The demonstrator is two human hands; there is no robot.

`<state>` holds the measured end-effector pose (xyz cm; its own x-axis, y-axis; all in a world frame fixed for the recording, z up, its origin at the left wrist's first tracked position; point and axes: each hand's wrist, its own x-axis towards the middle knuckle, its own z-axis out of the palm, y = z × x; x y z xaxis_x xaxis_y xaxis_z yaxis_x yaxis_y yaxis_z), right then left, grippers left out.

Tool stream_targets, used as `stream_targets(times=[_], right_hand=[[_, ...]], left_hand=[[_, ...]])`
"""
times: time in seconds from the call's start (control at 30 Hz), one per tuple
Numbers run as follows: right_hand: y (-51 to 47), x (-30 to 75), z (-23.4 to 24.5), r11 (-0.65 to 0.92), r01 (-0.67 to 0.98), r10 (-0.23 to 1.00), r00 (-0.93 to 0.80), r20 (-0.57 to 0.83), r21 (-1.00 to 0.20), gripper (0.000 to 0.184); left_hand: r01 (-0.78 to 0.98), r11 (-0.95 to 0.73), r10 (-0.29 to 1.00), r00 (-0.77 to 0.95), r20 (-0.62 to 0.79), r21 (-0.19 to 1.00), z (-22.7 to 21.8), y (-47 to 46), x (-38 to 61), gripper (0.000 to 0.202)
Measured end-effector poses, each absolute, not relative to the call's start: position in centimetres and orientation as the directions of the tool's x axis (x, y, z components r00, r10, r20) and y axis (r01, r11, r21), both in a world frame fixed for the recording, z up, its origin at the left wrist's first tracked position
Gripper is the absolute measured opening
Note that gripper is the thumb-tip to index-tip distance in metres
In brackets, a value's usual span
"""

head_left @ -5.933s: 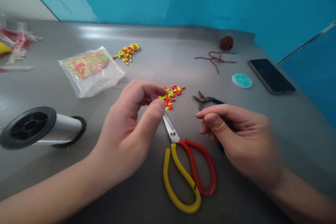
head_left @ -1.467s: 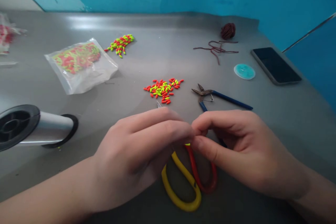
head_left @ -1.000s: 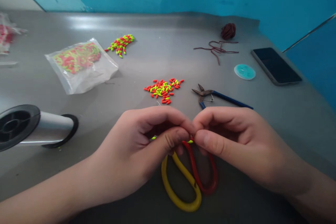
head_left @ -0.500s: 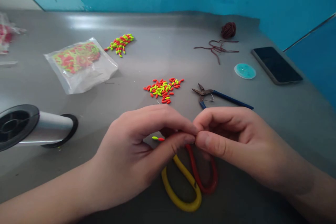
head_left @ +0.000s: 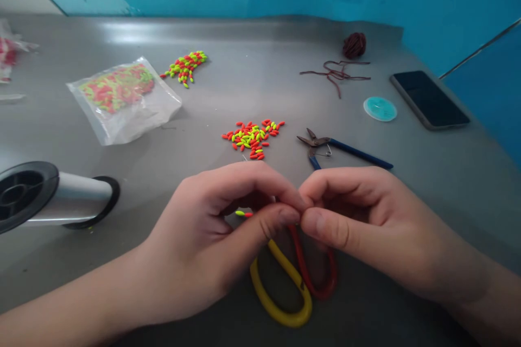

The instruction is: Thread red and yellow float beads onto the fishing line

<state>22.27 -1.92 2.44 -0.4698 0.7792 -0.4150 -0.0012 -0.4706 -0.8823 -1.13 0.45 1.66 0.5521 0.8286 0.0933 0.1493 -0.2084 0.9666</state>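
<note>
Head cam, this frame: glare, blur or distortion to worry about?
Head view: a pale glare band lies across the far part of the metal worktop; the red-and-white bundle at the left edge is blurred; the left hand and right hand look reasonably sharp; the scissors handles below them sit in dimmer light.

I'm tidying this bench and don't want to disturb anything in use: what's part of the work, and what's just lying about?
In use: left hand, right hand, fingertips touching; lime and red beads beside the left hand; loose bead pile.

Probably just lying about: spool of line, bagged beads, blue-handled pliers, red-and-yellow scissors, phone, brown cord.
</note>
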Motion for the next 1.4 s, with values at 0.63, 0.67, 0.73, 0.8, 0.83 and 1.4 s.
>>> stream_targets(times=[0.63,0.67,0.73,0.8,0.83,1.4], right_hand=[[-2.08,22.49,2.45,-0.477,0.028,0.761,-0.487,-0.429,-0.878,0.008],[-2.02,22.47,2.41,-0.479,0.029,0.763,-0.481,-0.432,-0.877,0.008],[-1.89,22.43,2.35,-0.478,0.035,0.766,-0.472,-0.436,-0.878,0.010],[-1.81,22.42,2.29,-0.474,0.045,0.767,-0.469,-0.438,-0.879,0.010],[-1.78,22.43,2.28,-0.473,0.045,0.766,-0.473,-0.436,-0.880,0.011],[-1.99,22.57,2.44,-0.420,0.073,0.793,-0.455,-0.405,-0.905,0.013]], left_hand=[[0.095,-0.038,0.778,0.627,-0.030,0.995,1.98,1.19,-1.09,0.008],[0.090,-0.025,0.788,0.614,-0.036,0.996,1.93,1.20,-1.04,0.007],[0.083,-0.009,0.807,0.590,-0.042,0.997,1.84,1.26,-0.92,0.006],[0.086,-0.008,0.817,0.575,-0.043,0.996,1.77,1.36,-0.81,0.006],[0.087,-0.010,0.820,0.571,-0.042,0.996,1.75,1.39,-0.78,0.006],[0.017,0.064,0.851,0.521,-0.063,0.998,1.40,0.82,-0.80,0.017]])
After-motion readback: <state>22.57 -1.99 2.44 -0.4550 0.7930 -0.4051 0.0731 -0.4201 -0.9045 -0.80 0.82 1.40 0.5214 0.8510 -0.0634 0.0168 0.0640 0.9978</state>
